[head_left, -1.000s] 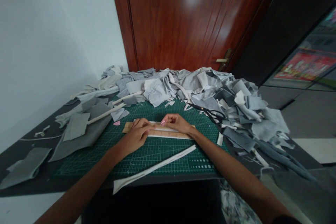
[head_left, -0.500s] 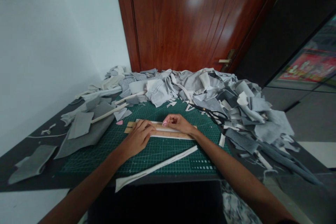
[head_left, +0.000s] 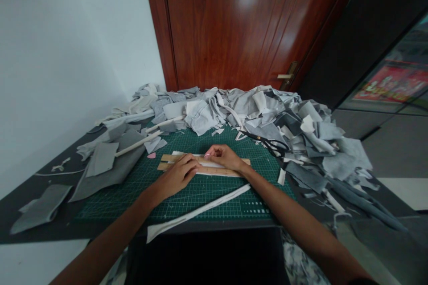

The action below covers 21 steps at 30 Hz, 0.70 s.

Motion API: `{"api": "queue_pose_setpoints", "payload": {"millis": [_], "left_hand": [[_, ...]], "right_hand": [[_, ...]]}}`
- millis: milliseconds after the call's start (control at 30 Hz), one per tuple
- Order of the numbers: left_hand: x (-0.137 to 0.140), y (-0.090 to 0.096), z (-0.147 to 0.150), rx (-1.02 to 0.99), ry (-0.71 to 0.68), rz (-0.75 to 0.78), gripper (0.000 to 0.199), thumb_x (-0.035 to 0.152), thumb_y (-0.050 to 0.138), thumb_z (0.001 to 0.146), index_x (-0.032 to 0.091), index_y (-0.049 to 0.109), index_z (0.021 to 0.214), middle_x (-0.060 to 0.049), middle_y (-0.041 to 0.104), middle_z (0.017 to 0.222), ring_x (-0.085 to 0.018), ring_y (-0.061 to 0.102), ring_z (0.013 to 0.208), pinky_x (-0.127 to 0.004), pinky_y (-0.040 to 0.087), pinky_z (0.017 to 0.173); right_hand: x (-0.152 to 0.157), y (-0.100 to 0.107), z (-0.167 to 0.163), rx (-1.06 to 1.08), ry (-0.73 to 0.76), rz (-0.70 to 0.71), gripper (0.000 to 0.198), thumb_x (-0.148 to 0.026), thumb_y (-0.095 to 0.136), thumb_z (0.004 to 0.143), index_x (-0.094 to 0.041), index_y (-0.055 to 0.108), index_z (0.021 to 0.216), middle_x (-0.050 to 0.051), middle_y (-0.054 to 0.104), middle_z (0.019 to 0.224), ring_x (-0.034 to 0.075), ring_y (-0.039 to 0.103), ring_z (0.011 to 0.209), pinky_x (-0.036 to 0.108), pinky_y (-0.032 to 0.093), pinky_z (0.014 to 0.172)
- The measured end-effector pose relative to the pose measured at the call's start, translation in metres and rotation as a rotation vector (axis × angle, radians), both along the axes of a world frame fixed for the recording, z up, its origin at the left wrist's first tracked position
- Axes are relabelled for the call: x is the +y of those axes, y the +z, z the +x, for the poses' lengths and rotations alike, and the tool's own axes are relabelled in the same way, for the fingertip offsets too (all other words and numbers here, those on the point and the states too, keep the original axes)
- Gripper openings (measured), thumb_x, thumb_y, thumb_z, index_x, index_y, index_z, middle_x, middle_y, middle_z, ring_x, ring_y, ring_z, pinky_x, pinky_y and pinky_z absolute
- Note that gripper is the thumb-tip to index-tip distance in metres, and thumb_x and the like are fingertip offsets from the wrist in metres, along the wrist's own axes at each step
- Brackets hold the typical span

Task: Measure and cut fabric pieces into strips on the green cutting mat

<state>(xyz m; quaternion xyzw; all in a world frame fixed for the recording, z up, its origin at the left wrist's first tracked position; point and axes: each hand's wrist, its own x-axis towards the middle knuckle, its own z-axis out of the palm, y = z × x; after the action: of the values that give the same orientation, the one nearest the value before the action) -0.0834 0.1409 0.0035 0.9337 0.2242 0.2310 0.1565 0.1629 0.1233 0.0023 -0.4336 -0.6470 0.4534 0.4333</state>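
My left hand (head_left: 179, 173) lies over two parallel wooden rulers (head_left: 219, 170), its fingers resting on them left of the middle. White cloth (head_left: 178, 153) shows beneath the rulers and in the gap between them. Above the upper ruler, my right hand (head_left: 225, 157) pinches a small pinkish-white piece (head_left: 207, 156), which looks like tailor's chalk; the fingers partly cover it. A long white fabric strip (head_left: 200, 210) runs slantwise nearer to me, apart from both hands. To the left of the rulers sits a small pink piece (head_left: 151, 155).
A green cutting mat (head_left: 127, 202) covers the middle of the dark table. Grey and white fabric scraps (head_left: 203, 116) are heaped along its back and right. Black scissors (head_left: 267, 141) lie at the mat's right edge. Behind stands a brown door (head_left: 227, 22).
My left hand has shifted slightly right and towards me, its fingers more bent, baring more of the rulers' left end. The right hand has moved slightly left along the upper ruler.
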Motion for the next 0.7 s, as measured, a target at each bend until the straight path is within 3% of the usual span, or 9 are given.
{"api": "queue_pose_setpoints", "payload": {"millis": [533,700], "left_hand": [[-0.0048,0.0017,-0.0023,0.012,0.026,-0.015,0.027,0.025,0.042,0.105,0.021,0.068,0.1,-0.006,0.062,0.105,-0.022,0.061,0.101,-0.035,0.051,0.094],[-0.0008,0.0015,-0.0026,0.012,0.052,0.032,0.029,0.023,0.039,0.105,0.021,0.068,0.109,-0.007,0.065,0.108,-0.024,0.06,0.106,-0.04,0.048,0.098]], "right_hand": [[-0.004,-0.0002,-0.0022,0.019,0.017,-0.002,0.047,-0.059,0.086,0.073,-0.017,0.068,0.082,-0.005,0.056,0.067,0.009,0.043,0.062,0.023,0.035,0.058],[-0.0044,-0.0011,-0.0015,0.019,0.027,-0.001,0.045,-0.058,0.085,0.075,-0.016,0.068,0.083,-0.005,0.055,0.067,0.009,0.043,0.062,0.024,0.034,0.059]]}}
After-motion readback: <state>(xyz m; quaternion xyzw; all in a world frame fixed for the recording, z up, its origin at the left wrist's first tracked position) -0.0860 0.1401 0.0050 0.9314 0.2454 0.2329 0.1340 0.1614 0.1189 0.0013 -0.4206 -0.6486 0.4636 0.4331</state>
